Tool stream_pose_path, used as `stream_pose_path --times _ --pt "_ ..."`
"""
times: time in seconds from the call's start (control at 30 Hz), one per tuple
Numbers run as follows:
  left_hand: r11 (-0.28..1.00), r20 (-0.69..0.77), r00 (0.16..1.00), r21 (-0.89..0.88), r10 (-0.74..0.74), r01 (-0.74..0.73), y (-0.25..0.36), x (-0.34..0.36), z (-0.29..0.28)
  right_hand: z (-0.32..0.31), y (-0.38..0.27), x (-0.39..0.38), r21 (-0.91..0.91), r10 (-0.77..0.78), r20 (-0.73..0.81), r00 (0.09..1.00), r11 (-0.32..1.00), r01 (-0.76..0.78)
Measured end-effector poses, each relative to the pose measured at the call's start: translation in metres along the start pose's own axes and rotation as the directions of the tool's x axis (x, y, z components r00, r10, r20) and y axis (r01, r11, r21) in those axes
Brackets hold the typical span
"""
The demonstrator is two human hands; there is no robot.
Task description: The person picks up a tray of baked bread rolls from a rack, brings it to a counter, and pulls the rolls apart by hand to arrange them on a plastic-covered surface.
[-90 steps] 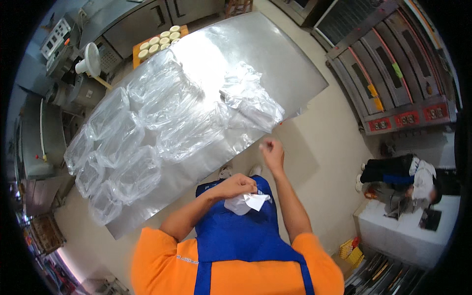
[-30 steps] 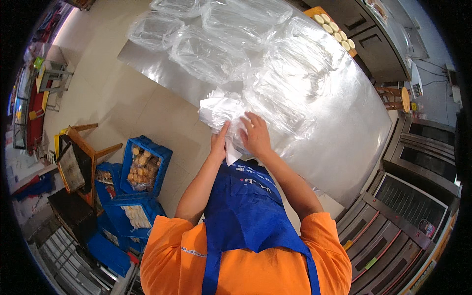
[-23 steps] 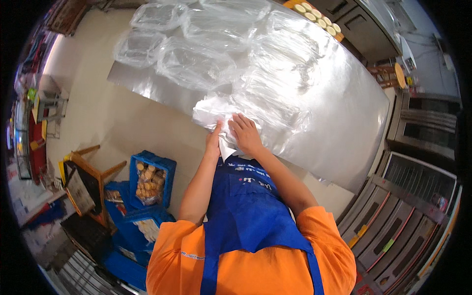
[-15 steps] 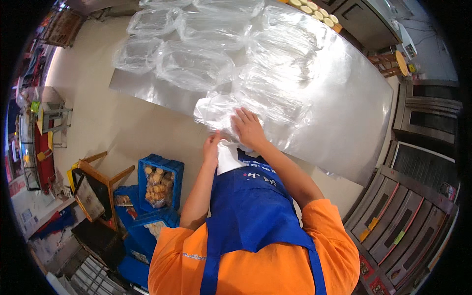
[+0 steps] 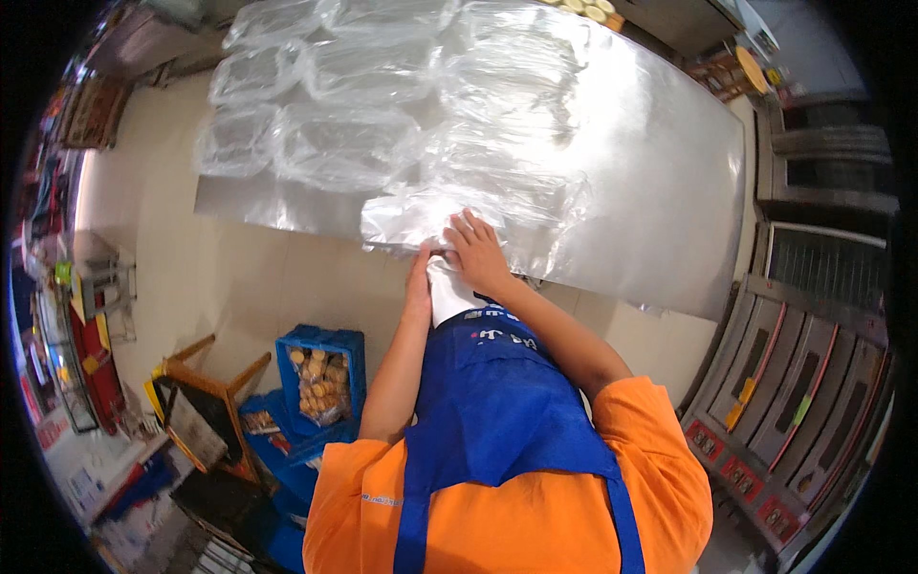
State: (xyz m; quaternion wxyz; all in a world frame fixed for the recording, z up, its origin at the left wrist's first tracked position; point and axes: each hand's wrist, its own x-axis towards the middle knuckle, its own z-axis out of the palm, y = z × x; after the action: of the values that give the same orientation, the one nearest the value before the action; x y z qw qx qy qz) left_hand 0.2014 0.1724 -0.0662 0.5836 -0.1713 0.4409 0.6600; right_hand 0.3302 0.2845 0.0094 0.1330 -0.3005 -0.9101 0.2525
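A metal-topped table point(image 5: 660, 182) bears rows of clear plastic bags point(image 5: 349, 143), spread along its left and middle. At its near edge lies one crinkled plastic bag point(image 5: 397, 222). My right hand point(image 5: 477, 253) rests on that bag, fingers outstretched and the palm low. Beside it, at the table's edge, my left hand point(image 5: 419, 279) has its fingers pressed together against the edge of a white sheet-like piece point(image 5: 448, 292). That white piece hangs down in front of my blue apron point(image 5: 497, 402). Whether it is part of the crinkled bag I cannot tell.
Blue crates point(image 5: 322, 375) with bagged round baked goods stand on the floor at the left, near an overturned wooden stool point(image 5: 206, 402). Grey oven-like cabinets point(image 5: 794, 383) line the right side. Jars with pale lids point(image 5: 593, 13) stand at the table's far edge.
The view has shifted, so the table sits slightly farther left and higher. My left hand has come up closer to the table's edge and the bag. My right hand stays on the bag.
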Motion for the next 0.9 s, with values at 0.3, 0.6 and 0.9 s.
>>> stream_pose_path --times 0.3,0.6,0.9 --pt "0.922 -0.201 0.962 0.375 0.185 -0.099 -0.001 -0.066 -0.015 -0.033 -0.002 -0.03 0.006 -0.068 -0.127 0.99 0.998 0.069" --pt "0.88 -0.013 0.995 0.464 -0.103 0.098 -0.017 -0.056 -0.015 -0.051 0.001 -0.084 0.106 0.115 -0.303 0.946 0.991 -0.087" --pt "0.235 0.32 0.88 0.94 -0.35 -0.248 -0.077 -0.086 0.034 -0.101 0.003 -0.26 0.406 0.703 -0.482 0.523 0.708 -0.577"
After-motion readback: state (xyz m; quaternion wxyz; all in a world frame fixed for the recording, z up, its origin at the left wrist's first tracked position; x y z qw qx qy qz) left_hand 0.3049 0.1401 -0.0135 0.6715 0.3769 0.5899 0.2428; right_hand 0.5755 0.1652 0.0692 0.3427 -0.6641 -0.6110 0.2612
